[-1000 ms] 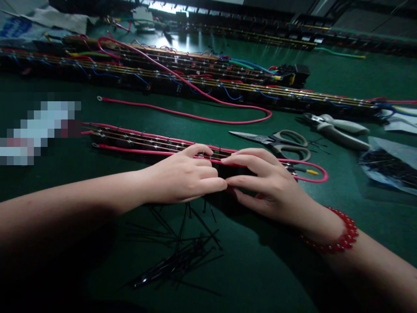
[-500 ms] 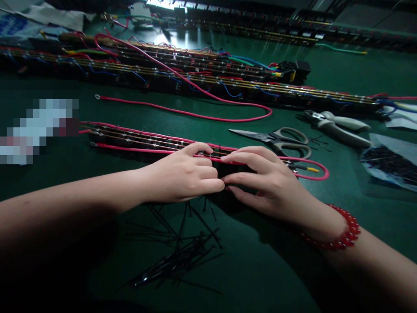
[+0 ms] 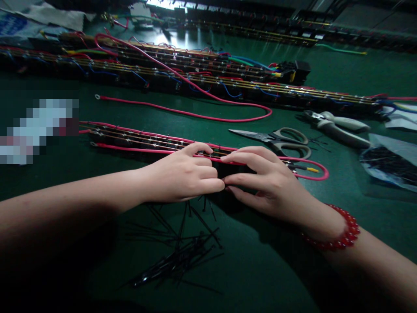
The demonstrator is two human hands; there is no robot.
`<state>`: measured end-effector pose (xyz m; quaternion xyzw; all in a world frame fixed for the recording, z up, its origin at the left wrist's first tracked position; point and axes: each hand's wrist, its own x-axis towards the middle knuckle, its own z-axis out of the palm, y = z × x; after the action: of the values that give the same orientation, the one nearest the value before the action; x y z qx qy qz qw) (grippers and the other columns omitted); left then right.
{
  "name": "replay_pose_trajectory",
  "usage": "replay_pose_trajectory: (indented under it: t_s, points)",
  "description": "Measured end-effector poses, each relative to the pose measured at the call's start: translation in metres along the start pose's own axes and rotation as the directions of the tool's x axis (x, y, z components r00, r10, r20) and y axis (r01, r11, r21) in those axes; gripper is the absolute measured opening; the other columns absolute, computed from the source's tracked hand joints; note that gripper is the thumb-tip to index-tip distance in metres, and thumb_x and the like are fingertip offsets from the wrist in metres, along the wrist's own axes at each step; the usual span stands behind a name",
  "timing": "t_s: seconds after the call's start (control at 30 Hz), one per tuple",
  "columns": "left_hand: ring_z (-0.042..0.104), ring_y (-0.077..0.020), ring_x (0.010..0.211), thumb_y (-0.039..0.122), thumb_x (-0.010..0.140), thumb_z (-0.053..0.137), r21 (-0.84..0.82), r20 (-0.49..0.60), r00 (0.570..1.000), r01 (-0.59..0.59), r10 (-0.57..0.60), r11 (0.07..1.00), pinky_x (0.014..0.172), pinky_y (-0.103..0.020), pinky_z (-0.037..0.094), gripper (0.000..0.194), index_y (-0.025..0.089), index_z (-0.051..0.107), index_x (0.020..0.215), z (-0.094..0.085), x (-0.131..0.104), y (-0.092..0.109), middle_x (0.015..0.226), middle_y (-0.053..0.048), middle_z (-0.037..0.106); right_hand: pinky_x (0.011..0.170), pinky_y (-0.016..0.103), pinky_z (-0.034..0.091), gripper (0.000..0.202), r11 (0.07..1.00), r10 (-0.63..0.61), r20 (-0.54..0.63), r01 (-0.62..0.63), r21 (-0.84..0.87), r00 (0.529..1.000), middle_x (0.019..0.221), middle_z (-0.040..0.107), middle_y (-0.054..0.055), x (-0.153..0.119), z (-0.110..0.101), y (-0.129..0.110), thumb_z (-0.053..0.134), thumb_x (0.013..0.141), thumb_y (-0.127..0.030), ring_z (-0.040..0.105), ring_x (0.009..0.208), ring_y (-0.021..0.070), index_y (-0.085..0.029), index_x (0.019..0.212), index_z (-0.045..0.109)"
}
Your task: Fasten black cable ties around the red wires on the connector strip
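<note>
A long dark strip with thin metal rods (image 3: 130, 138) lies across the green table, with red cable (image 3: 321, 174) along both its long sides and looped past its right end. My left hand (image 3: 190, 174) is over the strip's middle, fingers curled at the near red cable; whatever it pinches is hidden. My right hand (image 3: 263, 178), with a red bead bracelet (image 3: 350, 230) at the wrist, faces it from the right. Its fingers are bent over the cable and its lower fingertips nearly meet my left hand; what lies between them is too dark to make out.
Scissors (image 3: 280, 140) and pliers (image 3: 339, 126) lie behind my right hand. Loose black ties (image 3: 182, 258) are scattered in front, and a bag of black ties (image 3: 391, 163) lies at right. A loose red cable (image 3: 182, 114) and longer wired strips (image 3: 195, 80) lie farther back.
</note>
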<state>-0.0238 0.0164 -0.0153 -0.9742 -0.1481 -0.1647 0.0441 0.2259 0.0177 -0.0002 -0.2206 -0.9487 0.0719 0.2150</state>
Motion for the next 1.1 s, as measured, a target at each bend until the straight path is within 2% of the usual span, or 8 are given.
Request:
replay_pose_trajectory:
  t_s: [0.23,0.5,0.87,1.1]
  points:
    - [0.064,-0.0151,0.079,0.011,0.098,0.042,-0.007,0.008,1.0,0.009,-0.009,1.0,0.113,-0.041,0.036,0.026,0.024,0.064,0.103,0.0003,-0.001,-0.0002,0.081,0.001,0.068,0.098,0.051,0.055,0.011,1.0,-0.002,0.003,0.002,0.005,1.0,0.128,0.07,0.011,-0.0008,-0.0003,0.0009,0.066,0.091,-0.022,0.06,0.121,0.0309,-0.023,0.092,0.077]
    - [0.065,-0.014,0.082,0.011,0.099,0.044,-0.02,-0.007,1.0,-0.014,0.014,1.0,0.114,-0.042,0.034,0.029,0.028,0.067,0.103,0.0009,-0.0019,-0.0018,0.085,0.003,0.069,0.099,0.051,0.055,0.011,1.0,0.003,-0.002,-0.003,0.016,1.0,0.125,0.071,0.013,-0.0004,0.0009,-0.0002,0.067,0.092,-0.023,0.06,0.119,0.0311,-0.02,0.093,0.078]
    - [0.068,-0.0167,0.095,0.014,0.1,0.045,-0.049,-0.054,0.999,0.0,-0.003,0.999,0.111,-0.041,0.036,0.024,0.022,0.066,0.11,0.0027,-0.002,-0.0011,0.103,-0.001,0.075,0.1,0.051,0.054,0.009,1.0,0.005,-0.002,-0.005,0.03,1.0,0.126,0.071,0.013,-0.0019,0.0005,0.0004,0.067,0.092,-0.022,0.059,0.12,0.0311,-0.019,0.095,0.075]
    - [0.069,-0.0179,0.097,0.014,0.103,0.041,-0.081,-0.082,0.997,-0.017,0.01,0.997,0.109,-0.043,0.036,0.027,0.019,0.065,0.114,0.0028,-0.0033,-0.0023,0.106,-0.002,0.075,0.1,0.051,0.055,0.008,0.999,-0.004,-0.018,0.005,0.04,1.0,0.124,0.071,0.013,-0.001,0.0013,0.0011,0.068,0.092,-0.022,0.06,0.119,0.0314,-0.018,0.095,0.074]
